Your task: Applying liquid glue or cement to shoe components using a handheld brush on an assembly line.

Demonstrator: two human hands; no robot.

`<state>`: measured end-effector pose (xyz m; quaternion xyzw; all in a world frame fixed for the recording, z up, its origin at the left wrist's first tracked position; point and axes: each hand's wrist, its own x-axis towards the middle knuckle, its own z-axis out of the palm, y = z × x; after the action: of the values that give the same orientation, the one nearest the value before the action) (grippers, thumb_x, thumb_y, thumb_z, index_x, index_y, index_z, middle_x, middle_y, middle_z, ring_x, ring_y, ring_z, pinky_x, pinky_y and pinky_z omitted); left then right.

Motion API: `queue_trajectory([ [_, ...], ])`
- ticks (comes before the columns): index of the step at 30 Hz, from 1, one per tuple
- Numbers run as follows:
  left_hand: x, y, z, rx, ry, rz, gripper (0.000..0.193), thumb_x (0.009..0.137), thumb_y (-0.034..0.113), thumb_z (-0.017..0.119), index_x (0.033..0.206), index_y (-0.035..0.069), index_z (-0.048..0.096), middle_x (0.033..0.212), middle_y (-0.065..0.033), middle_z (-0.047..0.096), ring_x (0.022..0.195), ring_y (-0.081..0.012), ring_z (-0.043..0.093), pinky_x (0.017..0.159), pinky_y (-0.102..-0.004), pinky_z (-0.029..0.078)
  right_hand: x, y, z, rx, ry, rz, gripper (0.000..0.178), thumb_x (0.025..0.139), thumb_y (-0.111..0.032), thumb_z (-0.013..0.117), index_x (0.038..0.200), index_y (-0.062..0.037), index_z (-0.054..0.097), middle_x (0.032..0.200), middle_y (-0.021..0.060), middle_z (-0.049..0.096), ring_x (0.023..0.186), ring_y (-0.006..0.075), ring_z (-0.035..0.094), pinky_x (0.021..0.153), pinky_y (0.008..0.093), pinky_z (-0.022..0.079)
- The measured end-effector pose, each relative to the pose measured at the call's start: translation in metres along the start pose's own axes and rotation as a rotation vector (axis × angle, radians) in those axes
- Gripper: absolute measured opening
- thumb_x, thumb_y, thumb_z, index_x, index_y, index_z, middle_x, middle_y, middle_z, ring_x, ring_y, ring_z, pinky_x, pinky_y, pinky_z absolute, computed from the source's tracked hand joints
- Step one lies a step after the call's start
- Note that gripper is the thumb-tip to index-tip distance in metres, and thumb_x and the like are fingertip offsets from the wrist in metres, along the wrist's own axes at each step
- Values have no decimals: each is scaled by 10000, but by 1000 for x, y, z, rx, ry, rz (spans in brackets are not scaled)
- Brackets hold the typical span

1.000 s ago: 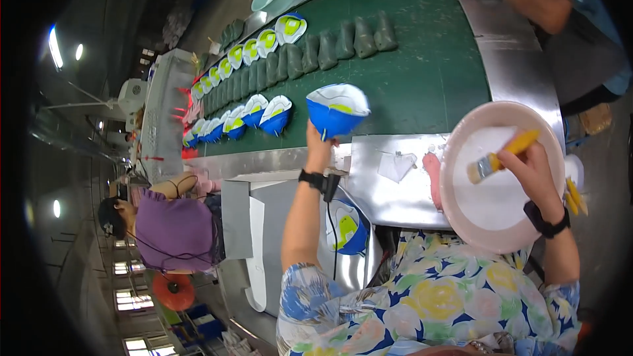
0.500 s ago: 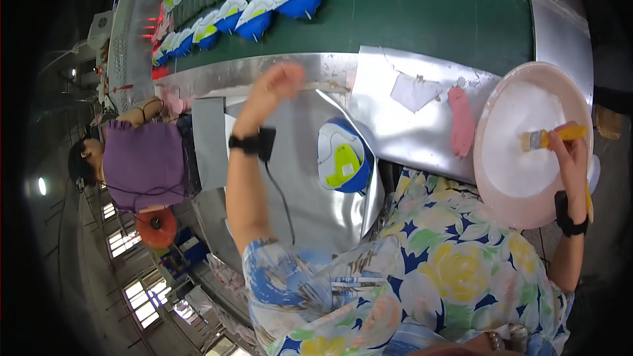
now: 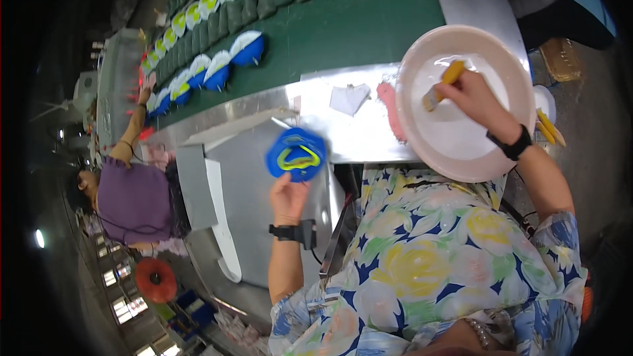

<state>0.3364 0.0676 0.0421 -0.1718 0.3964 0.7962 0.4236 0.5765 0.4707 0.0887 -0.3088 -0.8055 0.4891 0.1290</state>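
My left hand (image 3: pixel 288 201) is closed on the near edge of a blue shoe upper (image 3: pixel 295 137), held above a grey sheet-metal surface (image 3: pixel 247 181). The upper's opening, trimmed in yellow-green, faces up; it is slightly blurred. On the right, my right hand (image 3: pixel 480 102) grips a paintbrush (image 3: pixel 453 72) by its yellow handle. Its pale bristles are over the white liquid (image 3: pixel 455 138) in a large pinkish basin (image 3: pixel 529 102); whether they touch the liquid I cannot tell.
A green conveyor belt (image 3: pixel 382 23) carries rows of blue-and-white uppers (image 3: pixel 247 49) and dark foot-shaped pieces (image 3: pixel 267 0). A white scrap (image 3: pixel 349 99) and a pink glove-like piece (image 3: pixel 390 113) lie beside the basin. A purple-clad person (image 3: pixel 138 201) reaches to the belt; another person (image 3: pixel 554 0) is at upper right.
My left hand, empty before, has taken the upper off the metal surface and turned its opening up. The brush in my right hand has shifted across the basin. The whole view has swung.
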Motion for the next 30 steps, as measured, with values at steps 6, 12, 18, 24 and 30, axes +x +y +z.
queue_trajectory([
  [6,14,-19,-68,242,217,-45,504,741,-26,568,1243,-57,541,1216,-199,605,1132,-364,585,988,-490,493,-24,-28,7,-197,-384,-147,229,852,-180,675,897,31,600,860,260,660,814,437,649,752,463,511],
  [12,6,-6,23,2289,-243,1102,576,796,-8,629,1354,113,554,1324,-185,553,1212,-375,528,1062,-455,422,-34,-4,16,-158,-71,-268,176,851,-153,690,916,-7,615,860,222,658,793,411,656,730,447,513],
  [18,41,27,36,2166,-316,684,542,807,16,652,1331,112,551,1242,-146,618,1112,-372,590,936,-422,510,-55,9,4,-459,-440,-313,185,808,-128,709,941,-16,645,892,198,667,834,404,654,777,467,520],
  [24,59,35,158,709,-440,84,426,992,179,574,1397,83,485,1263,-99,624,1132,-220,644,956,-407,555,-40,12,-75,-191,57,-221,224,866,-212,696,941,-10,635,783,173,674,711,346,660,670,409,513],
  [30,69,-14,228,1074,-671,43,506,1017,357,527,1449,104,459,1345,-109,602,1194,-273,619,996,-454,529,-17,-44,-88,59,158,-392,264,877,-241,694,877,1,589,735,157,664,668,273,653,622,377,486],
])
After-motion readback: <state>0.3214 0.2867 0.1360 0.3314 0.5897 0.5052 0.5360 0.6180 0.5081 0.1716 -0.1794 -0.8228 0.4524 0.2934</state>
